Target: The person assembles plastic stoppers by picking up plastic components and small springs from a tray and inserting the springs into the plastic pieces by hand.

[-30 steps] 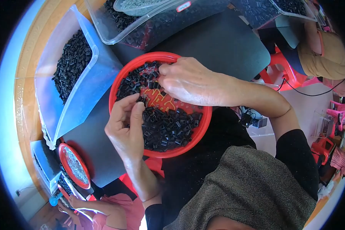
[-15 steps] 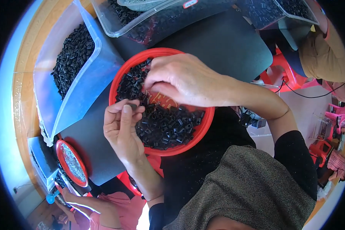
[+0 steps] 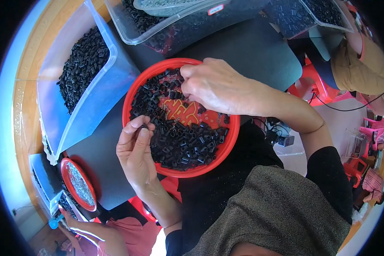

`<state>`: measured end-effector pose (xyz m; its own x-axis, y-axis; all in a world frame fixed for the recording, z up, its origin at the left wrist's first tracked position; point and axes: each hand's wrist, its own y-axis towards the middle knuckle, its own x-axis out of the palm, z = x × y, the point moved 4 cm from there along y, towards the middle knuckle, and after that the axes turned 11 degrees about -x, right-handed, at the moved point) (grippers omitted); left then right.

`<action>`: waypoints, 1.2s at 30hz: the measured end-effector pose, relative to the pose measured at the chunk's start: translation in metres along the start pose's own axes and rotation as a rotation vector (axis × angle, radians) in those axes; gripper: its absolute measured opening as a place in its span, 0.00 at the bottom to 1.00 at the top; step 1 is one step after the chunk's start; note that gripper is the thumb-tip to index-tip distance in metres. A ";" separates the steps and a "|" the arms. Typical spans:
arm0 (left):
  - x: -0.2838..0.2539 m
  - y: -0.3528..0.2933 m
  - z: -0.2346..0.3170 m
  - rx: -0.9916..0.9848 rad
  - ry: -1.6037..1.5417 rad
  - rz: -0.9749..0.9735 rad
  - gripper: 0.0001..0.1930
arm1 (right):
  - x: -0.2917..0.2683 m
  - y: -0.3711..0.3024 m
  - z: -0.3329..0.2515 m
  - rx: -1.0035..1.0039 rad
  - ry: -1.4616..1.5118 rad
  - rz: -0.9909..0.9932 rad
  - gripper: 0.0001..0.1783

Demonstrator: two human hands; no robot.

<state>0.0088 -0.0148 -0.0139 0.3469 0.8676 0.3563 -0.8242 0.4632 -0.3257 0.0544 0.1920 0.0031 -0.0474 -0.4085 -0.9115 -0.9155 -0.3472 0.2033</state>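
Observation:
A round red tray [image 3: 231, 143] holds many small black plastic tubes [image 3: 187, 145], heaped mainly along its near side and at the left. Thin coil springs [image 3: 175, 94] lie among them around a patch of bare red bottom with a yellow pattern. Over the tray's left rim, my left hand [image 3: 137, 149] pinches a small black plastic part [image 3: 145, 126] between thumb and fingers. My right hand [image 3: 213, 87] reaches into the far side of the tray, its fingers closed and pointing down. Whatever its fingertips hold, if anything, is hidden behind the hand.
On the dark table [image 3: 243, 51], a translucent bin [image 3: 89, 89] of black parts stands left and another bin [image 3: 179, 30] at the back. A smaller red tray [image 3: 89, 194] holds shiny pieces. Co-workers sit lower left and far right, near red stools [image 3: 320, 83].
My right hand has shifted rightward, uncovering more of the patterned tray bottom. My left hand stays near the left rim, and the part in its pinch has turned.

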 end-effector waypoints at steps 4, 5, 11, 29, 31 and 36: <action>0.010 0.001 0.000 -0.061 0.039 -0.066 0.09 | 0.011 0.002 -0.001 -0.067 -0.103 -0.025 0.05; 0.009 0.001 -0.002 -0.061 0.050 -0.066 0.08 | 0.012 0.003 -0.002 -0.069 -0.104 -0.023 0.05; 0.010 0.000 -0.008 -0.044 0.057 -0.129 0.08 | 0.004 0.001 -0.008 -0.115 -0.066 -0.017 0.05; 0.023 -0.005 -0.005 0.101 0.248 0.008 0.08 | -0.008 0.008 -0.048 -0.272 -0.168 0.122 0.07; 0.023 -0.006 -0.004 0.132 0.291 0.058 0.08 | -0.009 0.009 -0.050 -0.259 -0.228 0.138 0.07; 0.021 -0.005 -0.001 0.165 0.258 0.053 0.09 | -0.010 0.009 -0.055 -0.247 -0.308 0.110 0.07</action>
<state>0.0206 0.0016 -0.0061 0.3858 0.9170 0.1015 -0.8987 0.3984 -0.1836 0.0681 0.1467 0.0341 -0.2916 -0.1962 -0.9362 -0.7766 -0.5228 0.3515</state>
